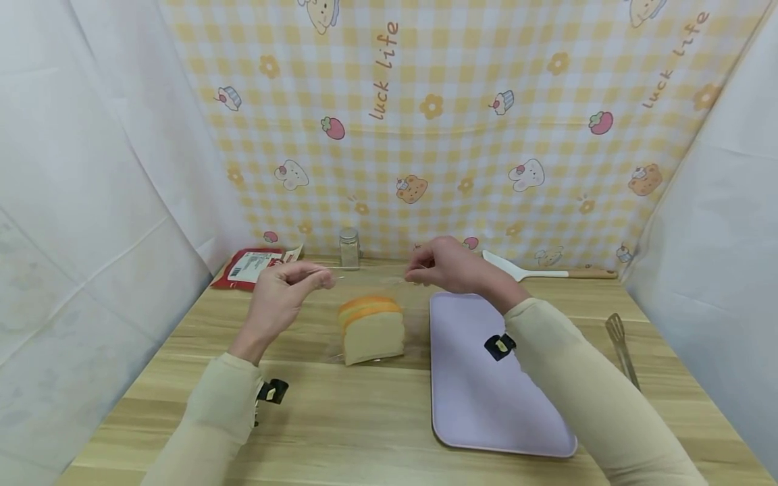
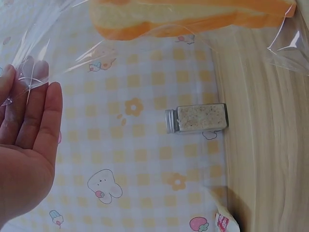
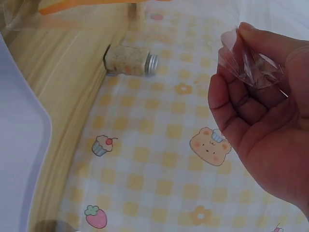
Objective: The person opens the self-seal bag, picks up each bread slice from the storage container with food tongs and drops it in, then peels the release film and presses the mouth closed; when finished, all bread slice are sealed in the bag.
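Observation:
Slices of bread with orange crusts sit inside a clear plastic bag, low over the middle of the table. My left hand pinches the bag's upper left corner between thumb and fingers. On the other side my right hand pinches the upper right corner, its fingers curled. Crumpled film shows between the right thumb and fingers in the right wrist view. In the left wrist view the clear film runs into the left fingers, and a bread slice lies along the top. Whether the bread touches the table I cannot tell.
A lilac tray lies to the right, partly under my right arm. Behind stand a seasoning jar and a red packet. A white spatula lies at the back right, a slotted turner at the right edge.

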`<state>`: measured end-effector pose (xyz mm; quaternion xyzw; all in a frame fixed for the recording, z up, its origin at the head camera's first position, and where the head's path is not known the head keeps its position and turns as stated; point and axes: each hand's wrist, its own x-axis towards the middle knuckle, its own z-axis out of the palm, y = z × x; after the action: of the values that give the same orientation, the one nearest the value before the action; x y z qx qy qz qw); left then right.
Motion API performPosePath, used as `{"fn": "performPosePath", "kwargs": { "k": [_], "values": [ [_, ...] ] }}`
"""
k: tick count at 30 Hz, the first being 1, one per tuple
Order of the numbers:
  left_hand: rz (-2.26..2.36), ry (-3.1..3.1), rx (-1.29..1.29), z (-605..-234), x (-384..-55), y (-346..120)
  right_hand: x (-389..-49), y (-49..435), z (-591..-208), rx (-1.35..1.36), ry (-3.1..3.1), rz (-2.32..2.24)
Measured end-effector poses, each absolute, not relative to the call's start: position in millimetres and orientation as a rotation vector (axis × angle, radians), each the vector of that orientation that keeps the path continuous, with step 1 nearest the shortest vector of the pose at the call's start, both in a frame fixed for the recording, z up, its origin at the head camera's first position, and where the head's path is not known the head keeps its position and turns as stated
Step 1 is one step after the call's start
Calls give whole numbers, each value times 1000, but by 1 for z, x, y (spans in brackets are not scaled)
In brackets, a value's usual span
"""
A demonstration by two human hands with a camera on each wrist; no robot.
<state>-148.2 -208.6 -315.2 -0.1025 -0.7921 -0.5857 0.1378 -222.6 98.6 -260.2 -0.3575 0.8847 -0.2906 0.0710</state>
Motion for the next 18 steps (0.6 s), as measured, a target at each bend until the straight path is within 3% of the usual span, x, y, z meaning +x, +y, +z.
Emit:
{"fn": "performPosePath", "kwargs": {
  "k": [18],
  "values": [
    [-1818,-2270,-283,-318,-151,-223,-228,116,-277,-945,2473,-1278]
  ]
}}
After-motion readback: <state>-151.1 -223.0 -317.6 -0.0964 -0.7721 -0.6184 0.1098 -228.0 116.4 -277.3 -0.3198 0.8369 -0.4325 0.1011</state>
